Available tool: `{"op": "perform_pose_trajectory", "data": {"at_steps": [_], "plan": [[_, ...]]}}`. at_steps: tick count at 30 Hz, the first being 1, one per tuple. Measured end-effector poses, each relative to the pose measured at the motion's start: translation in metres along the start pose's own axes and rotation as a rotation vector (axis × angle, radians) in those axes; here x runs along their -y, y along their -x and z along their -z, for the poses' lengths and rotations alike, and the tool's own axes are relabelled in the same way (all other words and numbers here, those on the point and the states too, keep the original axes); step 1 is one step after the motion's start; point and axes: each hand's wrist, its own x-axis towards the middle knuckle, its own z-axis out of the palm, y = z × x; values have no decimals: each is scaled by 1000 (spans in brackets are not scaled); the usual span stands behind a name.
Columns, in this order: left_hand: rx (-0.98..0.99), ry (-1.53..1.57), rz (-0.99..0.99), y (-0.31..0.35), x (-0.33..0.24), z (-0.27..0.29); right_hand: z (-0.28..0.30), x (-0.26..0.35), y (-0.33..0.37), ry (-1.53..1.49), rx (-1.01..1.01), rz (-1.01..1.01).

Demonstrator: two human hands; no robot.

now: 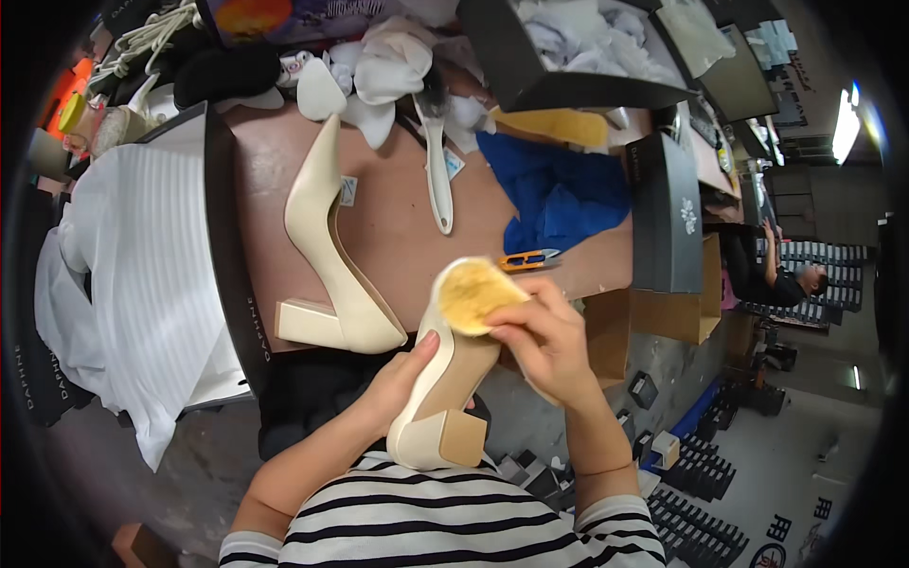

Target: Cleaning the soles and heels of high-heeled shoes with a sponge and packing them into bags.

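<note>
My left hand (402, 379) is wrapped around a cream block-heeled shoe (424, 393), close to my body. Its tan sole and heel bottom face up. Between the fingers and thumb of my right hand (552, 343) is a round, yellow-stained pad (473, 295), which covers the toe end of the shoe. A matching cream shoe (322, 244) lies on its side on the table beyond my left hand, toe pointing away. Orange-handled thread snips (528, 260) rest just beyond my right hand. Farther off lies a brush with a white handle (437, 180).
A blue cloth (559, 194) is spread at the table's right, beside an upright dark shoebox (665, 216). Left stands an open box with white tissue paper (151, 256). Another open dark box (578, 90) sits at the back. A co-worker (772, 270) is far right.
</note>
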Motion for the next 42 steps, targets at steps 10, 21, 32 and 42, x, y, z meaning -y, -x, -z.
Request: {"op": "perform_pose_trajectory", "data": {"at_steps": [10, 21, 32, 42], "plan": [[-110, -78, -13, 5, 2, 19, -22, -26, -34, 154, 197, 132], [-140, -79, 12, 11, -3, 18, -35, -16, -30, 232, 254, 90], [-122, -44, 3, 10, 1, 28, -35, -19, -29, -7, 294, 54], [-106, 34, -26, 7, 6, 27, -25, -9, 28, 98, -33, -3]]}}
